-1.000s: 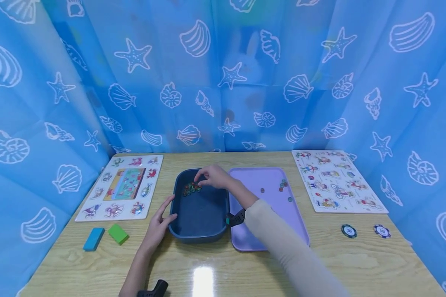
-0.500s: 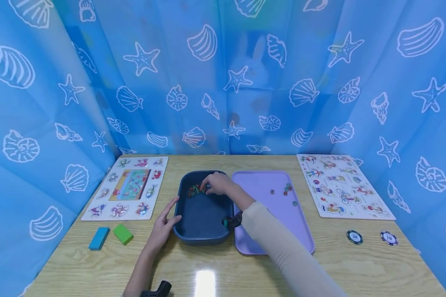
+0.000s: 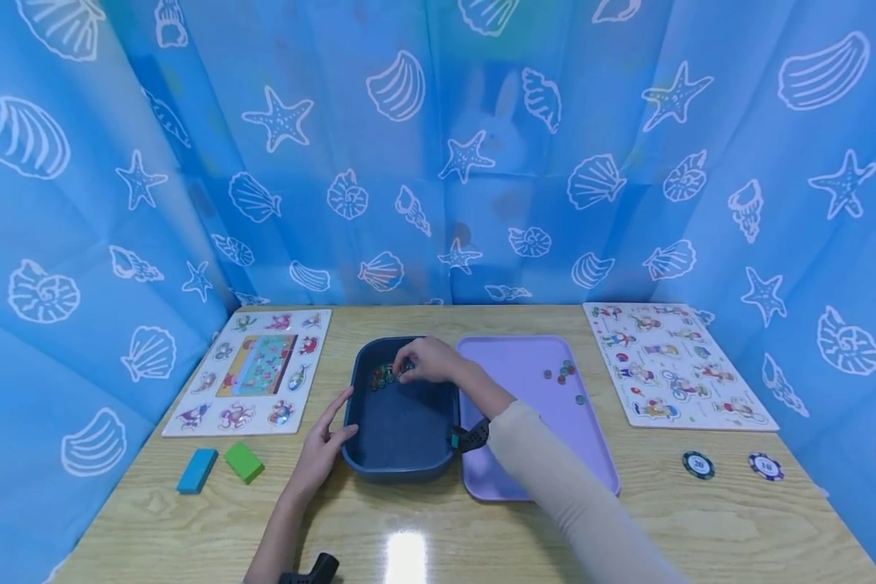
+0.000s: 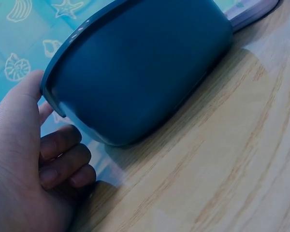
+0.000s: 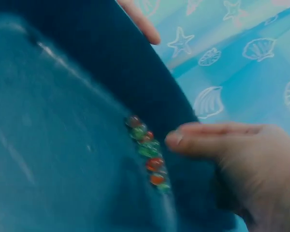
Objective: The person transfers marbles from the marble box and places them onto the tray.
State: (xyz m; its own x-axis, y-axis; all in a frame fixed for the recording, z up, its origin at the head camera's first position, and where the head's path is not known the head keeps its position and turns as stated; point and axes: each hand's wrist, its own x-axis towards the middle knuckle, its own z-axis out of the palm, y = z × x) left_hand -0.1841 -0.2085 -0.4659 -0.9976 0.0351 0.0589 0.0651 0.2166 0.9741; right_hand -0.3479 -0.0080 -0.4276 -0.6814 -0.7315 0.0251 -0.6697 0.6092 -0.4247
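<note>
Left hand (image 3: 321, 450) just rests loosely against the dark bin (image 3: 401, 434), not really gripping. Right hand (image 3: 434, 362) hangs over the glassy beads (image 5: 150, 151) bunched inside at the far end; can't tell if it's pinching one.

The wood-grained tabletop (image 3: 482, 543) carries a dark blue bin (image 3: 401, 434) near its middle, with a lilac tray (image 3: 507, 354) just beside it on the right. A sea-creature picture board (image 3: 263, 402) lies at the far left, a board of figures (image 3: 657, 371) at the far right. Nearer the front are a blue block (image 3: 198, 470) and a green block (image 3: 244, 462) on the left, and chips marked 20 (image 3: 698, 465) and 10 (image 3: 766, 466) on the right.
</note>
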